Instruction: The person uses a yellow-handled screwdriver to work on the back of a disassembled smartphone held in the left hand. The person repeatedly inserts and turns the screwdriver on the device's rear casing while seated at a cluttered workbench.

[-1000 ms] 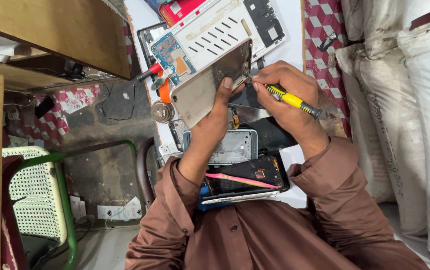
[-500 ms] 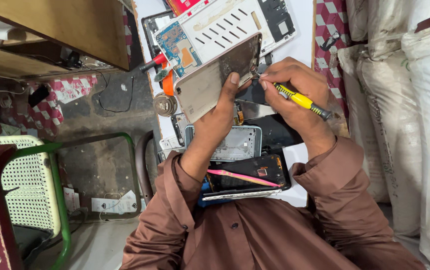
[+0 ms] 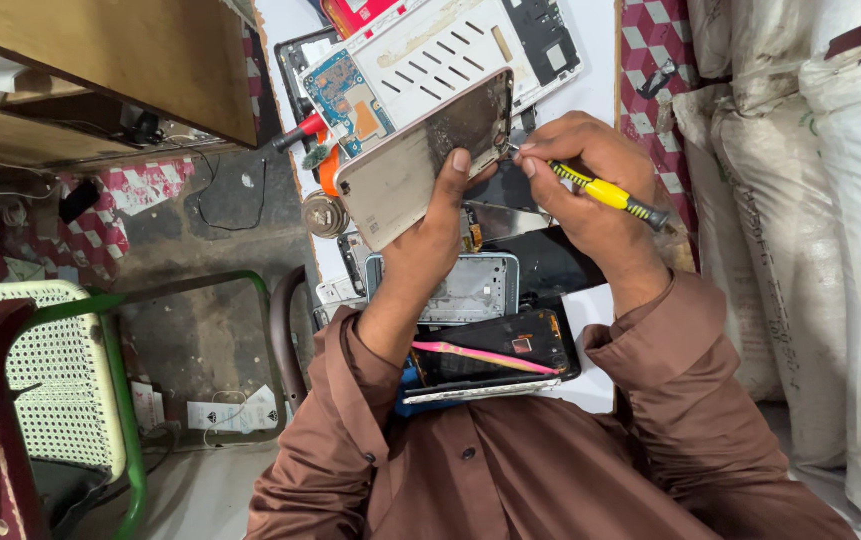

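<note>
Nearest in, brown sleeves frame a black phone [image 3: 496, 352] with a pink strip across it, lying at the near edge of the white bench [image 3: 591, 90]. Just beyond it sits a silvery, pitted metal frame [image 3: 476, 290].

Now the action: the left hand [image 3: 441, 225] props up a pale, smooth phone shell [image 3: 426, 160], fingers wrapped behind it and the thumb pressed on its worn, scuffed upper part. The shell is held tilted above the bench, over the clutter. The right hand [image 3: 576, 185] pinches a slim screwdriver [image 3: 606, 193], yellow and black grip, fingers closed tight round it, tip right at the shell's far right corner. This looks like screw work or prying at that corner; the next move calls for a steady tip and a firm left grip so the shell doesn't twist.

Farther out: a blue circuit board [image 3: 346, 95], a white slotted plate [image 3: 451, 55], and a red-handled tool [image 3: 301, 130] at the left edge. Coarse white sacks [image 3: 841, 250] stack on the right; a green-framed chair [image 3: 61, 380] stands on the left.
</note>
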